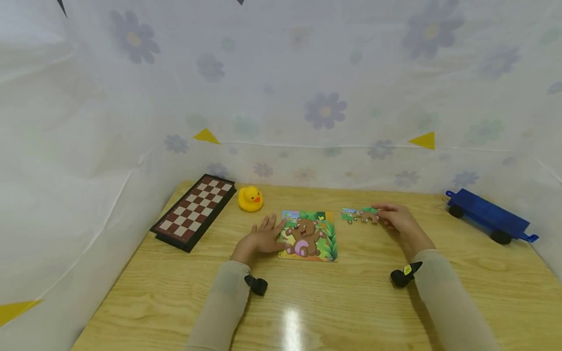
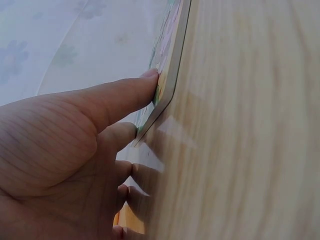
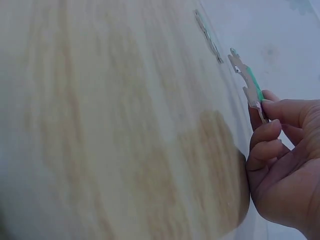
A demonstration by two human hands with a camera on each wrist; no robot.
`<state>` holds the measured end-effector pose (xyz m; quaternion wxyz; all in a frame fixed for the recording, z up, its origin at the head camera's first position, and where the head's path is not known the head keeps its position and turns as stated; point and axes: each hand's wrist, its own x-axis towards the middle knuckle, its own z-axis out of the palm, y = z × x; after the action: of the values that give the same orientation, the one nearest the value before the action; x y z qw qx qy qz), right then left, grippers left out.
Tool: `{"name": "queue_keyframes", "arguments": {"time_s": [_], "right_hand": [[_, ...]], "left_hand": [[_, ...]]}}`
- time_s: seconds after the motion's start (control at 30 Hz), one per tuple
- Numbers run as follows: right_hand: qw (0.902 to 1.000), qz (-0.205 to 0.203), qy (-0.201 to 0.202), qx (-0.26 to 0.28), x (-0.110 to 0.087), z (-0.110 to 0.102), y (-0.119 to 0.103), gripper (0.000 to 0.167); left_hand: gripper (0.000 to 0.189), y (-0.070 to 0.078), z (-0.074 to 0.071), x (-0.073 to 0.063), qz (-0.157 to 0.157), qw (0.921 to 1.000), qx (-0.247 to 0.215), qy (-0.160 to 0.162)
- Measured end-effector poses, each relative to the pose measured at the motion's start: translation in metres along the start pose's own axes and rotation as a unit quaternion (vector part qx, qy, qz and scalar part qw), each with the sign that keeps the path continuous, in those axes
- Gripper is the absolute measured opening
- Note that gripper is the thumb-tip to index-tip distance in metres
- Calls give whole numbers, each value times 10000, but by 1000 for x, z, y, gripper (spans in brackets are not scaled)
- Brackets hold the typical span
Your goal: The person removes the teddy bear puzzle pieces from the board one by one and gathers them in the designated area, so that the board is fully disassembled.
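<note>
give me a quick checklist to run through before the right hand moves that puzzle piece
1. Held piece secure in right hand: ok, pinched between thumb and fingers.
2. Held piece joined to loose piece: not ok, a gap shows in the right wrist view.
3. Left hand touching bear puzzle: ok, at its left edge.
4. Yellow duck clear of both hands: ok.
5. Blue cart clear of right hand: ok.
6. Held piece's proper spot: cannot tell.

Curtained booth: flowered sheeting point(image 1: 272, 63) behind wooden table point(image 1: 351, 307).
</note>
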<state>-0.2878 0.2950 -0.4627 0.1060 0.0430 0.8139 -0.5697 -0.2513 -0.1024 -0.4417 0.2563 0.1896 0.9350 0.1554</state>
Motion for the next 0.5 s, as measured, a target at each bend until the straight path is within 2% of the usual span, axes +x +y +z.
{"name": "queue_keyframes", "arguments": {"time_s": [0.3,0.5], "right_hand": [[9994,32,31,-352,5,-2,4,43],[9992,100,120,-373,7,0,6,43]], "left_hand": [[81,-1,2,1,11,10000,-20,41],[81,0,0,0,20,10000,-40,67]]}}
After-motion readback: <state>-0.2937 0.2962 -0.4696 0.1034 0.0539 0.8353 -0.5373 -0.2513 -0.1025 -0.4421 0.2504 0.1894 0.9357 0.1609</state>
